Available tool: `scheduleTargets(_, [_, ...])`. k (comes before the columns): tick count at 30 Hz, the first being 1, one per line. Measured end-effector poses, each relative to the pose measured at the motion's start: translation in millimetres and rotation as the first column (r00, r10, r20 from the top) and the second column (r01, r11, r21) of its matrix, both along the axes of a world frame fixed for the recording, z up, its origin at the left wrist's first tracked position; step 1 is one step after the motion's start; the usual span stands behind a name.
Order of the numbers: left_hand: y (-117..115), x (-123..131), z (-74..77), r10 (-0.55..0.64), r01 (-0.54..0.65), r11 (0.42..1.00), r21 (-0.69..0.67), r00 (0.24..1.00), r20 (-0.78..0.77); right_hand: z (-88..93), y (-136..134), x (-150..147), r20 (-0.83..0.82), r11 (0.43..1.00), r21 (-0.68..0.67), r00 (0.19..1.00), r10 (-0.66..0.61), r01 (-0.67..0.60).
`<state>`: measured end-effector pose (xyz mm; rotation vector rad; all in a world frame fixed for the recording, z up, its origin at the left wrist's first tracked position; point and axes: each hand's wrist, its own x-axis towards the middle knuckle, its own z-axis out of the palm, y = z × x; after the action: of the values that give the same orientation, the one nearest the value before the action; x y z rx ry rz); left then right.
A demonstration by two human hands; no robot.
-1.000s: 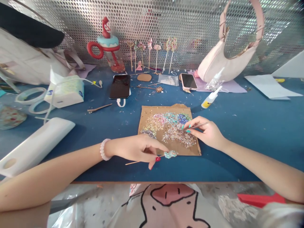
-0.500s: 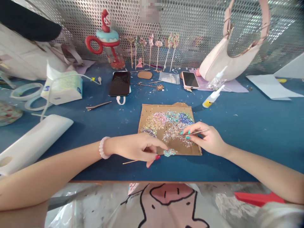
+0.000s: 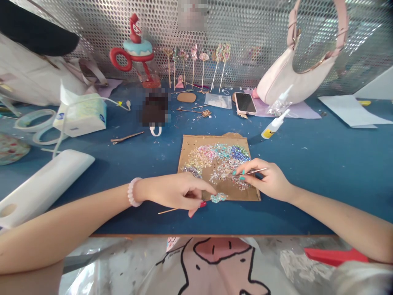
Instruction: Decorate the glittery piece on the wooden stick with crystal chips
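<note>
My left hand [image 3: 178, 191] pinches a thin wooden stick [image 3: 168, 211] whose tail shows below the palm. At the stick's other end is a small ornament [image 3: 218, 198] covered in pale blue rhinestones, lying over the front edge of a cardboard sheet [image 3: 215, 186]. My left index finger reaches out to the ornament's upper left side. My right hand [image 3: 267, 178] is closed on metal tweezers [image 3: 256, 171], their tips down among clear, pinkish rhinestones [image 3: 221, 170] on the cardboard. Whether the tips hold a stone is too small to tell.
A glue bottle [image 3: 273, 126] stands behind the cardboard to the right, near a phone [image 3: 245, 103]. Decorated sticks [image 3: 203, 67] lean at the back beside a red-handled cup [image 3: 144, 61]. On the left are a hair clip [image 3: 127, 138], tissues [image 3: 82, 116] and a white device [image 3: 49, 184].
Both hands stay almost where they were. The tweezers have tilted or shifted very slightly, their tips still among the clear stones.
</note>
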<state>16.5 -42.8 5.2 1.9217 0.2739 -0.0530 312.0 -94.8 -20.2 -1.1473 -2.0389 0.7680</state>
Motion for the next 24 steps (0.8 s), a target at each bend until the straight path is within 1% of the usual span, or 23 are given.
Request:
scheduleTargets(7, [1.5,-0.2,-2.6,-0.01,0.01,1.0,-0.008,1.0,0.015,-0.7,2.3,1.3,0.013,0.998,0.066,1.0,-0.019,0.018])
scheduleTargets(12, [1.5,1.2,-0.7,-0.004,0.004,1.0,-0.004,1.0,0.011,-1.2,0.7,-0.6,-0.01,0.991,0.132,1.0,-0.029,0.03])
scheduleTargets(18, [0.8,1.9,1.4,-0.004,0.004,1.0,0.01,1.0,0.007,0.5,2.1,-4.3,-0.015,0.988,0.148,0.999,-0.04,0.041])
scheduleTargets(24, [1.3,1.2,1.8,-0.015,0.016,1.0,0.018,1.0,-0.023,2.8,1.0,-5.1,0.005,0.988,0.152,1.0,-0.015,0.014])
